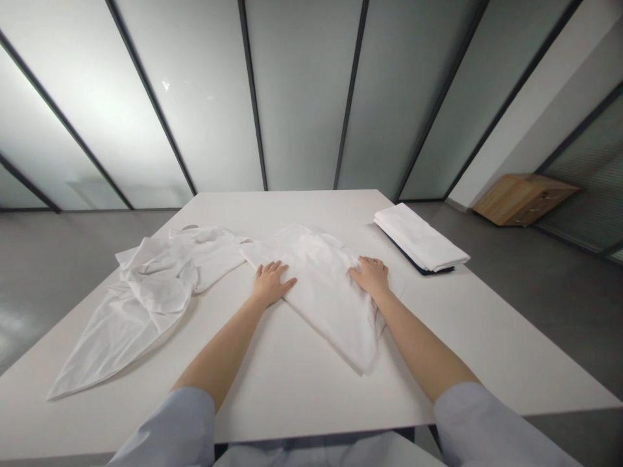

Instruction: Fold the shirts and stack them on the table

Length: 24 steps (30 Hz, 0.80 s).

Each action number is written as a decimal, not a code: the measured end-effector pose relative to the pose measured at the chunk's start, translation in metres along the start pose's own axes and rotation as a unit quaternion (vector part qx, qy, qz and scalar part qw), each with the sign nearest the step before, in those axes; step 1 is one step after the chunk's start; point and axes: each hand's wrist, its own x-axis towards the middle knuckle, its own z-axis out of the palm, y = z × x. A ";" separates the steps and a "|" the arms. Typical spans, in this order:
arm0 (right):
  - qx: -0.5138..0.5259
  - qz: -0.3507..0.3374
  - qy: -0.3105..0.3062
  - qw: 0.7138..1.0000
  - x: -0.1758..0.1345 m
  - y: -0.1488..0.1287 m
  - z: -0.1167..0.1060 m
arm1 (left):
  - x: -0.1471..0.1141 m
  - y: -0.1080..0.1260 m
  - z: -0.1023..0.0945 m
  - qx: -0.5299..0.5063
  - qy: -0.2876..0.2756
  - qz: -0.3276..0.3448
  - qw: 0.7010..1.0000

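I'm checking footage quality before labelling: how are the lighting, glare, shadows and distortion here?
Head view: glow is brightest on the frosted panels at left, dimming rightward; glare marks the floor at far left. Head view: soft shadow edges the crumpled cloth; the spread cloth contrasts weakly with the white table. Head view: wide-angle stretch seems to skew the wooden cabinet.

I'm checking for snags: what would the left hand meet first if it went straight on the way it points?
The middle white cloth: the left hand seems to rest on its edge, so contact would likely be immediate.
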 end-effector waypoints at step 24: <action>0.400 -0.200 -0.126 0.885 0.004 -0.026 -0.003 | -0.007 0.011 -0.009 -0.133 0.099 0.233 0.958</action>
